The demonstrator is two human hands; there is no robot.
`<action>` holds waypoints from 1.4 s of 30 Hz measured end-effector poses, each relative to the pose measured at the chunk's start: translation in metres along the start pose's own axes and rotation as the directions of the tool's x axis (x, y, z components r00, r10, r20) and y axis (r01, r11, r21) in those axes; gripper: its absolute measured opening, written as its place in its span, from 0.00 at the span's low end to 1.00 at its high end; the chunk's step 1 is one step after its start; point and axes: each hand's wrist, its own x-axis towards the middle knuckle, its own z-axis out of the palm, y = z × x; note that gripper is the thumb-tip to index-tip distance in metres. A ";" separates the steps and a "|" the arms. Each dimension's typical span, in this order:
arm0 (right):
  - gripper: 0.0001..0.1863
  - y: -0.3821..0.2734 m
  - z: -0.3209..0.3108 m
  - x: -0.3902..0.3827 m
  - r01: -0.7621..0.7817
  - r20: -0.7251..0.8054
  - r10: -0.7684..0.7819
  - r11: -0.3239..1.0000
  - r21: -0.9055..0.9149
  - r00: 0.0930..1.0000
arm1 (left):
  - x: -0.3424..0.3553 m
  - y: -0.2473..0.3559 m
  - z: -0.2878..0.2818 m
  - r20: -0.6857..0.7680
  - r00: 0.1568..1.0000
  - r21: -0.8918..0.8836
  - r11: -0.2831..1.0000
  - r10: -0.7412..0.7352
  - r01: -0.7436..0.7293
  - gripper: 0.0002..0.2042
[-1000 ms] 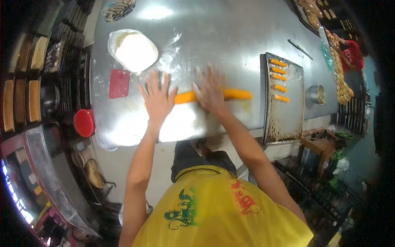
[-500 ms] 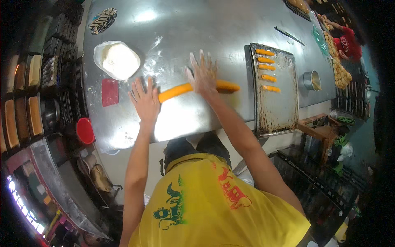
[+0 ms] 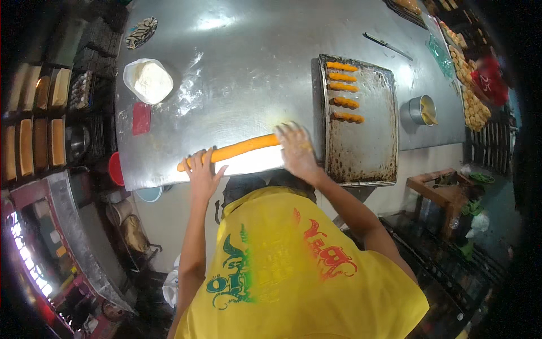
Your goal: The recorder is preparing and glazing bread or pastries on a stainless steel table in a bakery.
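A long orange dough roll (image 3: pixel 244 148) lies across the metal table near its front edge, slightly slanted. My left hand (image 3: pixel 203 176) rests on the roll near its left end, fingers spread over it and thumb apart. At the other end is my right hand (image 3: pixel 298 151), floury and slightly blurred, with its fingers stretched out over the dough and hiding that end. To the right, a stained baking tray (image 3: pixel 361 148) carries several short twisted orange dough pieces (image 3: pixel 345 102) along its left side.
A white tub of flour (image 3: pixel 148 82) and a red scraper (image 3: pixel 141 118) are at the left. Right of the tray stands a metal tin (image 3: pixel 422 109); a knife (image 3: pixel 388 46) lies farther back. Another person in red (image 3: pixel 489 80) is beside round dough pieces (image 3: pixel 475 107) at far right.
Both hands and the dough roll have come nearer my body. My left hand has gone from beside the roll's left end to on top of it; my right hand now covers its right end.
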 end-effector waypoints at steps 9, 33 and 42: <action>0.20 -0.020 -0.034 0.038 -0.173 -0.003 0.215 0.795 0.581 0.977 | 0.054 -0.070 -0.061 0.469 0.883 -0.323 0.930 -0.005 0.177 0.30; 0.20 -0.080 -0.037 0.054 -0.184 0.020 0.290 0.552 0.813 0.957 | 0.094 0.034 0.015 0.548 0.813 -0.610 0.760 0.198 0.226 0.18; 0.20 -0.060 -0.010 0.045 -0.093 0.059 0.077 0.589 0.803 0.995 | 0.075 0.050 -0.005 0.349 0.908 -0.421 0.904 0.231 -0.068 0.22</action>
